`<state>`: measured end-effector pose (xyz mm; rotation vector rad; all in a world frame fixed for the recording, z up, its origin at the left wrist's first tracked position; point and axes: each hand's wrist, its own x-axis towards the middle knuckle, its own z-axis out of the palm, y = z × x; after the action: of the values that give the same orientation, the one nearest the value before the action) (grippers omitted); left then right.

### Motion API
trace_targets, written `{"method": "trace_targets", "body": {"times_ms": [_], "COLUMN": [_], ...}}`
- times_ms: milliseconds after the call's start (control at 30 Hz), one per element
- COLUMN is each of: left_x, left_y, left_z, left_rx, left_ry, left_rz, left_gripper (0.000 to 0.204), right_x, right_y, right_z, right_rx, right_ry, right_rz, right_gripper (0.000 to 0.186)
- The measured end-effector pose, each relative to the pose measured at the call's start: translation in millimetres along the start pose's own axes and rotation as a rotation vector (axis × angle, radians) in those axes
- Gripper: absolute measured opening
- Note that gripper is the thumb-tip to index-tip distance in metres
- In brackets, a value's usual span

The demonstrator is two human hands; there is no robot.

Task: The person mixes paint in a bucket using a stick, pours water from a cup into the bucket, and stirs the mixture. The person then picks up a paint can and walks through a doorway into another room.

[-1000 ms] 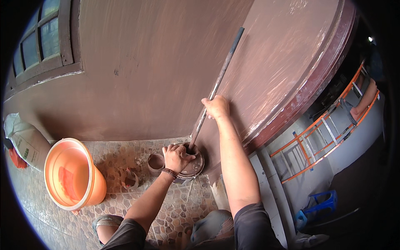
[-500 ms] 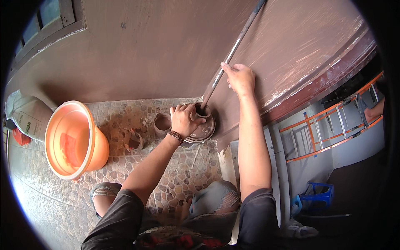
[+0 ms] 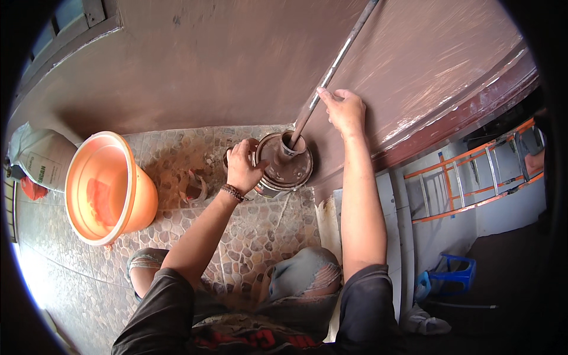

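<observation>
My right hand (image 3: 346, 112) pinches a long grey pole (image 3: 338, 59) between thumb and fingers. The pole leans along the brown wall, and its lower end stands inside a small brown-coated cup (image 3: 291, 149). Under that cup is a paint can (image 3: 290, 174) with a brown-smeared lid. My left hand (image 3: 241, 167), with a beaded bracelet at the wrist, hovers at the can's left side with thumb and fingers apart. Beneath it a second small brown container (image 3: 225, 156) is mostly hidden, so contact with it is unclear.
An orange plastic tub (image 3: 112, 189) stands on the stone-patterned floor to the left, by a pale sack (image 3: 44, 155). A stained cut container (image 3: 194, 186) sits between tub and can. At right are an orange ladder (image 3: 473, 171), a blue stool (image 3: 454, 275) and part of another person's arm (image 3: 535, 161).
My left hand has left the cup on the can lid and moved left, over the second container. The right hand keeps its hold on the pole. The whole view has shifted slightly.
</observation>
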<state>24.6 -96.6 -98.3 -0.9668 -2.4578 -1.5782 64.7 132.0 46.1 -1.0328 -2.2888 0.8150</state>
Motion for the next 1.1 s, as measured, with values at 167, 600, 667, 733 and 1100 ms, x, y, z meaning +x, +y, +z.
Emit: {"method": "trace_targets", "body": {"times_ms": [167, 600, 667, 733, 1100], "left_x": [-19.0, -61.4, -55.9, -51.2, -69.4], "left_y": [-12.2, -4.3, 7.0, 20.8, 93.3], "left_z": [-10.1, -39.9, -52.2, -65.1, -89.7], "left_rx": [-0.200, -1.600, -1.799, -1.884, -1.378], "left_ry": [0.129, -0.250, -0.242, -0.248, -0.139], "left_rz": [-0.138, -0.632, -0.624, -0.581, -0.484], "left_gripper": [0.022, 0.027, 0.031, 0.035, 0.031], "right_x": [-3.5, -199.4, -214.0, -222.1, -211.3], "right_y": [-9.1, 8.8, 8.8, 1.2, -70.0], "right_z": [0.0, -67.3, -68.6, -66.3, 26.8], "right_rx": [-0.025, 0.449, 0.537, 0.538, 0.108], "right_ry": [0.004, -0.386, -0.384, -0.404, -0.251], "right_rz": [0.023, 0.106, 0.145, 0.080, -0.539], "right_gripper": [0.067, 0.037, 0.033, 0.031, 0.050]}}
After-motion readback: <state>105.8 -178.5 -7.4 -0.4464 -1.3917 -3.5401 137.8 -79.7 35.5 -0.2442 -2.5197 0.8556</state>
